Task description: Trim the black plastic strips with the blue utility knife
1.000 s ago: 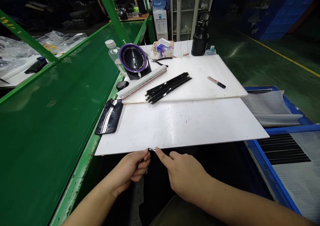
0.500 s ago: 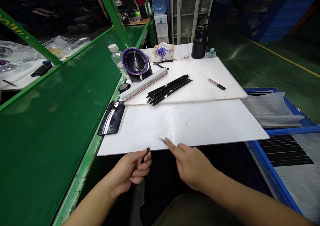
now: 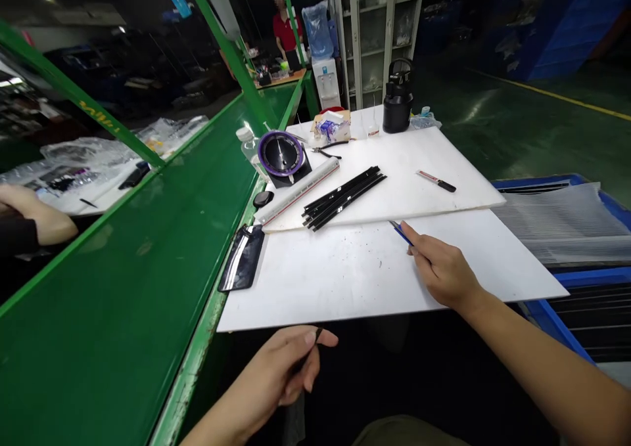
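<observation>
My left hand [image 3: 290, 370], below the near edge of the white board [image 3: 296, 295], pinches a thin black strip [image 3: 319, 332] between thumb and fingers. Only the strip's short end shows; the rest is hidden by the hand or lost against the dark. My right hand [image 3: 444, 268] is closed around a slim blue utility knife [image 3: 402, 233], its thin tip pointing left over the board. Beyond it, on a thicker white foam sheet [image 3: 394, 200], lies a loose bundle of black strips [image 3: 342, 200]. A red-and-white marker [image 3: 436, 180] with a black cap lies to their right.
Left of the strips are a white ruler [image 3: 298, 191], a phone [image 3: 242, 257] and a purple-rimmed round fan [image 3: 280, 154]. Pliers [image 3: 331, 149] and a black flask [image 3: 397, 104] stand farther back. Blue trays [image 3: 586, 278] are at right. A green partition [image 3: 162, 255] runs along the left.
My right hand has moved right and away from the left hand with the knife. My left hand keeps the strip, its index finger now extended. The view has shifted, showing a person's arm at left.
</observation>
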`<control>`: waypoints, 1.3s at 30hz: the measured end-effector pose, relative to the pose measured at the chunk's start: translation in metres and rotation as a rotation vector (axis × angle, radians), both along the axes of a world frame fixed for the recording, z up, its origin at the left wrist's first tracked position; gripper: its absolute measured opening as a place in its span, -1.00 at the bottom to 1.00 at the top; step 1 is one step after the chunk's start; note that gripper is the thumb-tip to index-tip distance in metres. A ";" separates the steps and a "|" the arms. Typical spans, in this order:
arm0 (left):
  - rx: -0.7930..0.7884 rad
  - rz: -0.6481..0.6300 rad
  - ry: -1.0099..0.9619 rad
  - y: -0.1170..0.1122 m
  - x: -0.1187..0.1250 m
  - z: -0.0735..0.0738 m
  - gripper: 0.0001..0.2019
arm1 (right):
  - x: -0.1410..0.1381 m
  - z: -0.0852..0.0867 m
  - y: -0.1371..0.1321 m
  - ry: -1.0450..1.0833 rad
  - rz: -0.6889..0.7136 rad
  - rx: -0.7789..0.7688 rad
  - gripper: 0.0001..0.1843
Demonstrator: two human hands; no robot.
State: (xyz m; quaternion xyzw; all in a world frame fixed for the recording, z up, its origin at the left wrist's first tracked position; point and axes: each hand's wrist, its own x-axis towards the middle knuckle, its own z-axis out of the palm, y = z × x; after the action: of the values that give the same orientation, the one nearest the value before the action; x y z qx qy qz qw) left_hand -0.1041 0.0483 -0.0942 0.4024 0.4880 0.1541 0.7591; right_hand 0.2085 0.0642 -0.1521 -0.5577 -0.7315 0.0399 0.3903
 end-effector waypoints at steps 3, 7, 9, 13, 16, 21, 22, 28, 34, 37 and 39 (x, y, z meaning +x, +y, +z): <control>0.083 -0.032 0.019 0.000 0.006 0.020 -0.71 | 0.000 -0.005 0.002 -0.053 0.000 0.000 -0.35; 0.222 -0.013 0.047 0.014 0.021 0.033 -0.75 | -0.005 -0.006 0.005 -0.171 0.003 -0.060 -0.37; 0.304 -0.048 0.109 0.024 0.032 0.035 -0.72 | -0.005 -0.005 0.008 -0.213 0.048 -0.097 -0.42; 0.375 -0.163 0.200 0.039 0.058 0.039 -0.72 | -0.004 0.007 0.011 -0.208 0.102 -0.149 -0.52; 0.385 -0.197 0.123 0.044 0.075 0.041 -0.71 | -0.011 0.027 0.000 -0.098 0.108 -0.164 -0.61; 0.374 -0.178 -0.008 0.047 0.094 0.043 -0.58 | -0.035 0.047 -0.039 0.815 0.047 -0.433 -0.67; 0.367 -0.181 -0.026 0.048 0.097 0.043 -0.57 | -0.038 0.046 -0.045 0.908 0.038 -0.456 -0.67; 0.278 -0.248 -0.118 0.048 0.110 0.036 -0.52 | -0.037 0.038 -0.053 0.953 -0.029 -0.417 -0.70; 0.462 -0.428 -0.021 0.047 0.096 0.055 -0.71 | -0.021 0.042 -0.059 0.837 -0.105 -0.366 -0.65; 1.136 -0.209 0.512 0.086 0.056 0.067 -0.67 | 0.002 0.044 -0.051 1.078 -0.305 -0.265 -0.58; 1.318 0.019 0.818 0.128 0.023 0.064 -0.66 | 0.020 0.046 -0.044 1.298 -0.360 -0.176 -0.56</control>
State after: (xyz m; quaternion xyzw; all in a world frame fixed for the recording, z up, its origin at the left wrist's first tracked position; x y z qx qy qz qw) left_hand -0.0807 0.1767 -0.0304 0.7915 0.5405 0.2584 0.1211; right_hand 0.2287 0.0204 -0.1061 -0.5635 -0.2391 0.3602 0.7040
